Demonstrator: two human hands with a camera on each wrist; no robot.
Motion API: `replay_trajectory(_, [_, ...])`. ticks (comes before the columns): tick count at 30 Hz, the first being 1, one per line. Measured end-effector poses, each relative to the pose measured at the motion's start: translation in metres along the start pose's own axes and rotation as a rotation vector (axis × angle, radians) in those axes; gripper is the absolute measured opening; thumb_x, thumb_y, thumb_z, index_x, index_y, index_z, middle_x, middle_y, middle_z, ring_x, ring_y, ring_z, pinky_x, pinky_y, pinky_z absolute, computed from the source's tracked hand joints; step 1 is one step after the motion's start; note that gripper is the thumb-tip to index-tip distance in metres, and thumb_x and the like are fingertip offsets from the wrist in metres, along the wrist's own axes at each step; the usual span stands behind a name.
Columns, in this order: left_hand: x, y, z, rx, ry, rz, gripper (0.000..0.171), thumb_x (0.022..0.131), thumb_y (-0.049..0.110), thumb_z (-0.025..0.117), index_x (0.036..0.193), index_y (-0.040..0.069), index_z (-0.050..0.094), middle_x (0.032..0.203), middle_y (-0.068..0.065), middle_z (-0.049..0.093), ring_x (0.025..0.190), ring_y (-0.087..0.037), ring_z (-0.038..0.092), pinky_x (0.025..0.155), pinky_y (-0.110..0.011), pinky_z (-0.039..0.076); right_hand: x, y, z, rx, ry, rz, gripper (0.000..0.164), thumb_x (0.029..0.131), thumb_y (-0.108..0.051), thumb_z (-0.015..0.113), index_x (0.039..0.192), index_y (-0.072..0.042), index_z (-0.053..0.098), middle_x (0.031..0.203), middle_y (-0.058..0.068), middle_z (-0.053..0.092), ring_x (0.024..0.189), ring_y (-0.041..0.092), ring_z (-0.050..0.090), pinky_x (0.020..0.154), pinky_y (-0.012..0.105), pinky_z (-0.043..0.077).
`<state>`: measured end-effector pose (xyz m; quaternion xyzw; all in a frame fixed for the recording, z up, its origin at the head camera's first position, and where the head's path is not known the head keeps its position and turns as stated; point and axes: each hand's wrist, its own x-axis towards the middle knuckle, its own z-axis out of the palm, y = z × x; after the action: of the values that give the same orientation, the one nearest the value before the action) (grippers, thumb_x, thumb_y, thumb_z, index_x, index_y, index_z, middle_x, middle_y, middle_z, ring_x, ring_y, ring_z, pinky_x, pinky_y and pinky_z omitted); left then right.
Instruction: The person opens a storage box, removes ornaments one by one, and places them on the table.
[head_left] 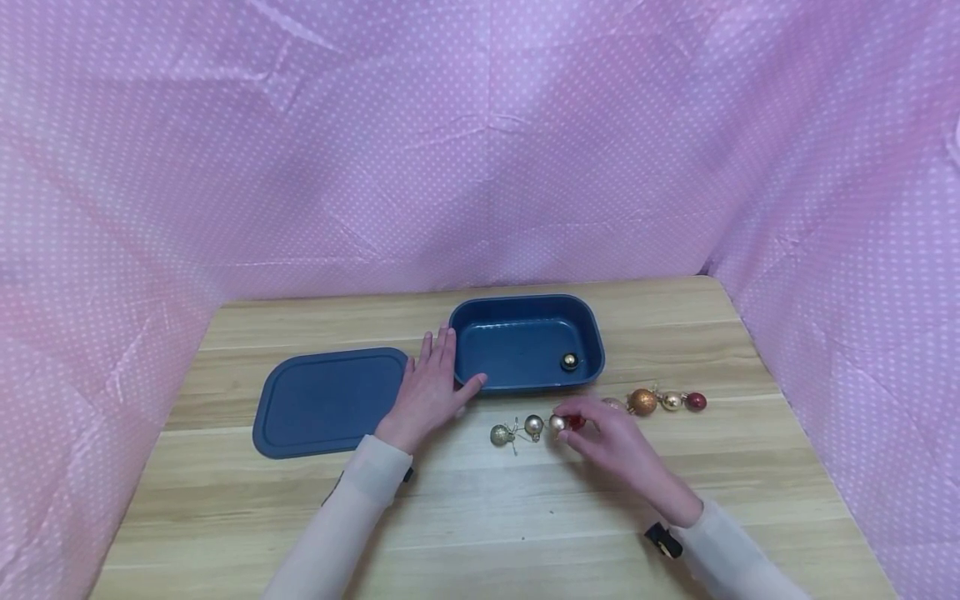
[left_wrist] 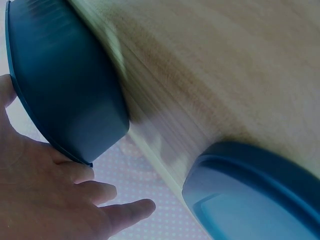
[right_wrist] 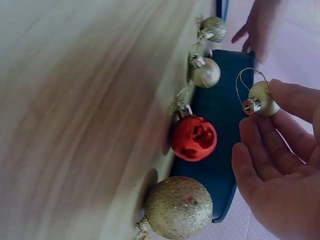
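Observation:
My left hand (head_left: 429,393) rests against the left end of the dark blue box (head_left: 517,388), fingers extended along its wall and thumb at the front rim. Between thumb and fingertips, my right hand (head_left: 621,440) pinches a small pale gold bauble (right_wrist: 265,97) with a looped string, held up off the table. Below it, a shiny red bauble (right_wrist: 195,138) lies between a matte gold bauble (right_wrist: 206,73) and a large glittery gold bauble (right_wrist: 179,207). Inside the box, near its front right corner, sits one small gold bauble (head_left: 569,361).
A flat dark blue lid (head_left: 330,404) lies left of the box. Further right in the row are an orange glitter bauble (head_left: 642,402), a shiny gold one (head_left: 672,402) and a dark red one (head_left: 696,402). A glittery bauble (head_left: 500,435) ends the row at left. Pink dotted cloth (head_left: 480,167) surrounds the table.

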<state>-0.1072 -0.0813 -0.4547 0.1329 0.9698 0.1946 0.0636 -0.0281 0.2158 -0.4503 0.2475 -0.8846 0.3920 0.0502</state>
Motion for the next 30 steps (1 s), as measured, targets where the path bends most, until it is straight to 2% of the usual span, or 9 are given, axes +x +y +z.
replay_trajectory(5, [0.000,0.000,0.000,0.002,0.003,0.001,0.100,0.101,0.071,0.043,0.166,0.006,0.005,0.173,-0.011,0.004,0.159,-0.037,0.006,0.121,-0.066,0.018,-0.003,0.001,0.004,-0.051,-0.024,-0.009,0.038,0.078,0.003,0.085,0.114,-0.004,0.073,0.109,0.004,0.075,0.097,0.019,0.071,0.084,0.037,0.060])
replay_trajectory(11, [0.000,0.001,-0.001,-0.005,0.002,-0.001,0.100,0.101,0.070,0.044,0.166,0.005,0.006,0.173,-0.011,0.004,0.159,-0.037,0.006,0.121,-0.066,0.018,-0.005,0.004,0.008,-0.102,-0.055,-0.029,0.036,0.081,-0.003,0.085,0.115,-0.006,0.074,0.111,0.001,0.075,0.104,0.020,0.070,0.091,0.043,0.058])
replay_trajectory(22, [0.000,0.001,-0.001,-0.014,0.004,-0.002,0.099,0.101,0.068,0.045,0.166,0.005,0.006,0.173,-0.012,0.004,0.159,-0.038,0.005,0.120,-0.066,0.018,-0.005,0.010,0.012,-0.238,-0.016,-0.190,0.032,0.078,-0.009,0.088,0.108,-0.008,0.076,0.105,0.003,0.076,0.101,0.023,0.070,0.091,0.047,0.056])
replay_trajectory(30, [0.000,0.000,-0.001,-0.012,0.005,0.001,0.099,0.101,0.069,0.044,0.166,0.005,0.005,0.173,-0.012,0.005,0.159,-0.038,0.005,0.120,-0.066,0.018,-0.004,0.010,0.012,-0.278,-0.058,-0.205,0.030,0.078,-0.013,0.088,0.105,-0.010,0.076,0.105,0.003,0.076,0.106,0.026,0.070,0.100,0.052,0.052])
